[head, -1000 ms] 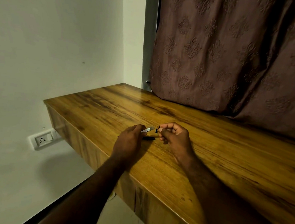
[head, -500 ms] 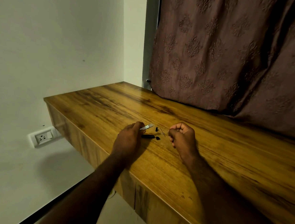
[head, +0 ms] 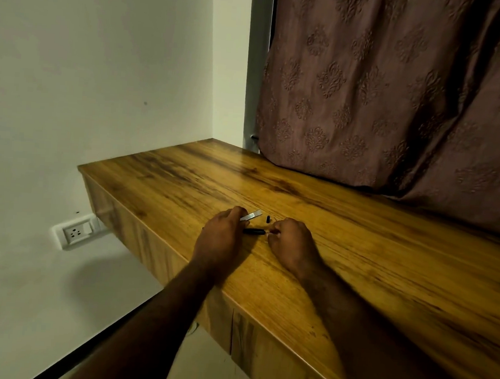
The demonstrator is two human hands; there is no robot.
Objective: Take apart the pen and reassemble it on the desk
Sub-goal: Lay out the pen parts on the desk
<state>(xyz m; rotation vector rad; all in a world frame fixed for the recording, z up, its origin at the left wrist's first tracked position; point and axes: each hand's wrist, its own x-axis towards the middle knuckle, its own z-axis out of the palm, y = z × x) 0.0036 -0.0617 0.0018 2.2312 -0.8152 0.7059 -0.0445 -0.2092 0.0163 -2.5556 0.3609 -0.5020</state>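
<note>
We rest both hands on the wooden counter (head: 357, 257), close to its front edge and nearer its left end than its right. Our left hand (head: 220, 241) is curled, fingers pinched around a silvery barrel (head: 251, 215) that juts out toward the right, tilted slightly up. Our right hand (head: 293, 246) is closed in a loose fist, its fingertips pinched at the right end of a black piece (head: 254, 231) lying flat on the counter between the two hands; whether the fingers actually grip it or a smaller part we cannot tell. A tiny black part (head: 268, 219) sits apart, just beyond, between barrel and right hand. A curtain (head: 399, 96) hangs along the counter's far edge.
</note>
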